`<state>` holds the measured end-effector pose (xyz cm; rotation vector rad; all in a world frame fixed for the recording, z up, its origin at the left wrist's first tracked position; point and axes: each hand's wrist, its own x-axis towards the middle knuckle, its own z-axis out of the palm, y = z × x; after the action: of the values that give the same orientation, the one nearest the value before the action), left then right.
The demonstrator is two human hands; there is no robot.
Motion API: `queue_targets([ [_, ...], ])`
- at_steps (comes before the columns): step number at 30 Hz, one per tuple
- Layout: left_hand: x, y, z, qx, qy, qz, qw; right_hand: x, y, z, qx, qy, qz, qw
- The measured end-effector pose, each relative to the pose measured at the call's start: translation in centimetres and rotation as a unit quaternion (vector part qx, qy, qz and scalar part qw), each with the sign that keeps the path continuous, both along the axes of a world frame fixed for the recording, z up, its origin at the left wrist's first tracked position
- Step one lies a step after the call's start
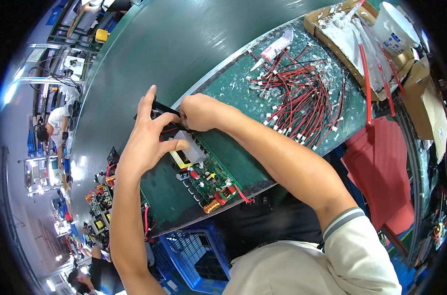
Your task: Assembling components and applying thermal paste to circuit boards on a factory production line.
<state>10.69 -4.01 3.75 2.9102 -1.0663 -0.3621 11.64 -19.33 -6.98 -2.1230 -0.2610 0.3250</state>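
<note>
A green circuit board point(228, 178) lies on the workbench in front of me, with a grey block point(196, 151), a yellow-banded transformer point(179, 158) and a copper-coloured coil point(211, 206) on it. Over its far left part my left hand point(144, 135) is spread, thumb and fingers apart, the thumb tip near the grey block. My right hand point(200, 113) is closed at the board's far end, beside a black part point(160, 106). Its fingertips are turned away, so what they grip is hidden. Red wires point(243, 194) stick out from the board's near end.
Red and black cables with white connectors point(304, 96) lie piled at right, near a glue tube point(275, 48). Behind stand a cardboard tray point(344, 42) and a white tub point(394, 29). More boards point(101, 209) sit at left. Below the bench is a blue crate point(184, 255). Other people work farther left.
</note>
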Motion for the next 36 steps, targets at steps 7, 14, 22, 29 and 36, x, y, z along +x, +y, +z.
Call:
queue_targets([
  [7,-0.2,0.0,0.1,-0.005,0.013,0.016,1.0,-0.5,0.5,1.2,-0.012,0.04,-0.042,0.998],
  [14,0.1,-0.4,0.1,-0.012,0.024,0.029,0.999,-0.3,1.0,0.4,-0.053,-0.022,-0.035,0.998],
  [22,0.6,0.7,-0.1,-0.046,0.033,0.017,0.998,-0.1,0.3,0.3,-0.012,-0.083,-0.047,0.995],
  [29,-1.6,2.3,-1.5,-0.145,-0.016,0.053,0.988,-2.7,-17.3,5.8,-0.201,-0.19,-0.425,0.862],
  [36,-2.6,2.3,-3.5,-0.213,-0.036,0.051,0.975,1.3,-22.2,1.1,-0.147,-0.012,-0.398,0.906],
])
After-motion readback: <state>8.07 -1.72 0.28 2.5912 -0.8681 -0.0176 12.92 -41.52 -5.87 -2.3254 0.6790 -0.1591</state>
